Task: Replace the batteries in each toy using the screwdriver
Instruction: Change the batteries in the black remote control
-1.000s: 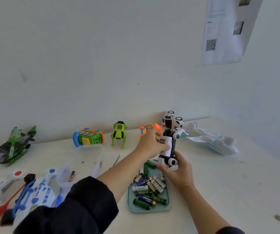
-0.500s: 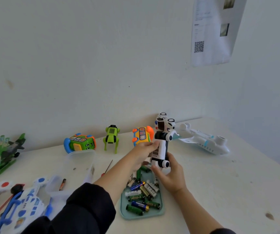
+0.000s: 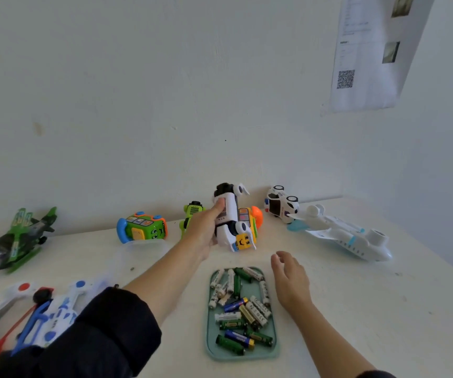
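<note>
Head view: your left hand (image 3: 205, 231) grips the white toy vehicle (image 3: 229, 222) above the table (image 3: 356, 296), near the back wall. Your right hand (image 3: 291, 279) hovers, fingers loose, just beside the battery tray (image 3: 211, 347).

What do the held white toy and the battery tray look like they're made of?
White toy in the left hand: seemingly hard glossy plastic, with moulded edges and sheen. Green tray: matte, rounded rim, probably plastic or silicone; the view cannot settle which.
</note>
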Tool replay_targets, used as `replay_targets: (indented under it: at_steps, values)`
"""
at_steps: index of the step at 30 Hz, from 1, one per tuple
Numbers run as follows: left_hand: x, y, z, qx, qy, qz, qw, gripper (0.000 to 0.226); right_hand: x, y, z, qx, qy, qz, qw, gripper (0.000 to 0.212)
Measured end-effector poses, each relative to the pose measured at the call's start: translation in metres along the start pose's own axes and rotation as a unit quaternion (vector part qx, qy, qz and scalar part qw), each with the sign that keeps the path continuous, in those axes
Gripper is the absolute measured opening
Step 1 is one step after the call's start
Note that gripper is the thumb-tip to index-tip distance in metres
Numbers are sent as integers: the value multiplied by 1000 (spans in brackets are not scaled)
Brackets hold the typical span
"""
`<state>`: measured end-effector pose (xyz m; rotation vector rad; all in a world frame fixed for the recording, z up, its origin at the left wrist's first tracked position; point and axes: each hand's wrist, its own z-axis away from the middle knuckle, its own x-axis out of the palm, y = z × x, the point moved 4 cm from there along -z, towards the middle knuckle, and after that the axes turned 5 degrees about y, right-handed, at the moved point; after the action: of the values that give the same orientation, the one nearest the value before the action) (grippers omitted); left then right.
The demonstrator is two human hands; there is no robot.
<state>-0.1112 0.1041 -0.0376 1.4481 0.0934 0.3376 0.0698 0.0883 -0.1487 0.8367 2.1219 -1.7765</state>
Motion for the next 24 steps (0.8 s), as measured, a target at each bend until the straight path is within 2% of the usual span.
replay_targets:
  at_steps: [3,6,9,14,17,22,24]
  values:
    - [-36,23,-17,-26,45,55,997,26,11,-7,-16,25,-20,102,994,42]
    - [-78,37,-40,-40,83,43,995,34,24,-19,-34,33,-42,86,995,42]
    - [-105,44,-68,-54,82,69,993,28,26,-24,-43,27,-41,63,997,40]
    - [-123,43,-121,-71,87,139,984,26,38,-19,-55,-7,-33,146,989,46]
    - [-130,34,-149,-95,95,146,980,31,42,-20,-58,-9,-27,148,989,48]
    - [-142,15,-164,-173,140,82,971,31,42,-19,-59,-3,-30,156,987,48]
    - [-150,19,-162,-168,166,33,971,30,41,-20,-58,-4,-33,152,988,48]
